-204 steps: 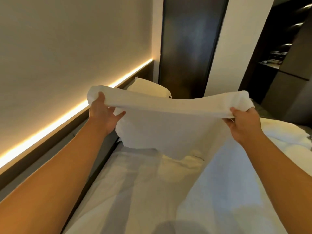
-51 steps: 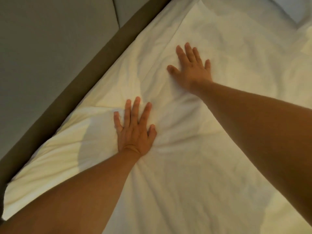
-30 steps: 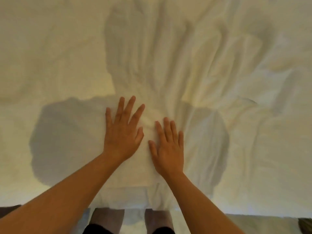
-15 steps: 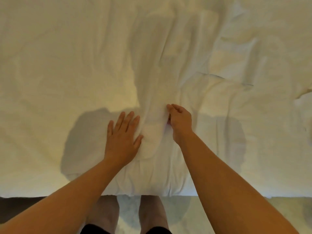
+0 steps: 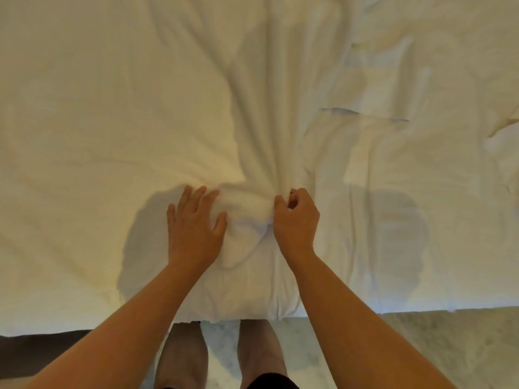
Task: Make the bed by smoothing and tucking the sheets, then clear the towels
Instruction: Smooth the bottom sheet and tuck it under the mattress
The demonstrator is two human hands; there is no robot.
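A white sheet (image 5: 112,113) covers the bed and fills most of the head view. Long creases run down its middle into a bunched ridge of fabric (image 5: 250,217) near the bed's front edge. My left hand (image 5: 193,228) lies flat on the sheet just left of that ridge, fingers spread and straight. My right hand (image 5: 295,217) is curled into a fist on the right side of the ridge and grips a fold of the sheet. No towel shows in this view.
The bed's front edge (image 5: 393,308) runs across the lower part of the view. Below it are pale carpet (image 5: 463,346), a dark strip of floor (image 5: 42,352) at the left, and my two feet (image 5: 222,355). More wrinkles (image 5: 379,113) lie at the right.
The towel held up earlier is out of sight. Both hands came from flat smoothing to the bed's front edge, and my right hand has curled and gathered a fold of sheet toward me.
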